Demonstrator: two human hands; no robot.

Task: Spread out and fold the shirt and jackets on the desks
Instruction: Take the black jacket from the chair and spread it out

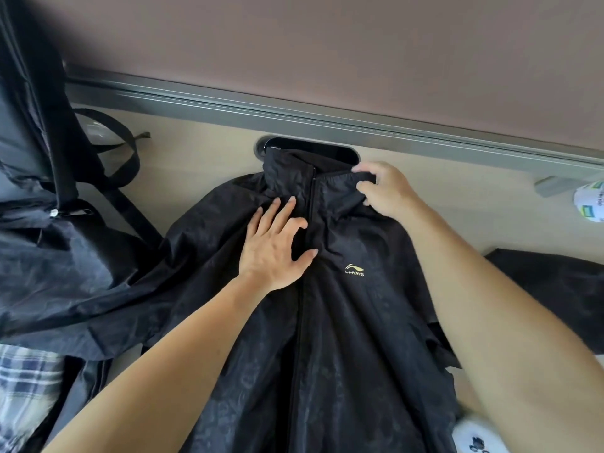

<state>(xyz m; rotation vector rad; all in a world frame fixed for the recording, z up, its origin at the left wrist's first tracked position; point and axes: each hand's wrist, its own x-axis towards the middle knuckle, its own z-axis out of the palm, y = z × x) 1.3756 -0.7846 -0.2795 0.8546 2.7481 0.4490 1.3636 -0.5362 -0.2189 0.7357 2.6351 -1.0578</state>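
Head camera, centre of the frame: the left hand (276, 246) lies flat, fingers straight and spread, pressing on the chest of a black, thin, crinkly zip-front jacket with a small gold logo (327, 338), just left of its closed zipper. Up and to the right, the right hand (382, 188) has thumb and fingers curled round the jacket's upright collar, pinching its right half; the fingertips are hidden in the fold. The jacket lies front up on the pale beige smooth worktop (202, 158), collar toward the top of the frame, with its hem cut off at the bottom edge and its right sleeve hidden under the right forearm.

The collar covers part of a dark oval opening in the worktop (340, 153); what is inside cannot be made out. Behind it runs a grey metal rail (327, 122) below a brown partition panel (327, 44).

At the left edge, a dark blue-grey glossy jacket (32, 250) is heaped and blurred, overlapping the black jacket's sleeve, with a black webbing strap (127, 165) looping beside it. A blue-and-white plaid cloth (23, 387) is cut off at lower left. At the right, another black garment (555, 289) lies partly behind the forearm. A white round object with green print (590, 201) is cut off by the right edge.
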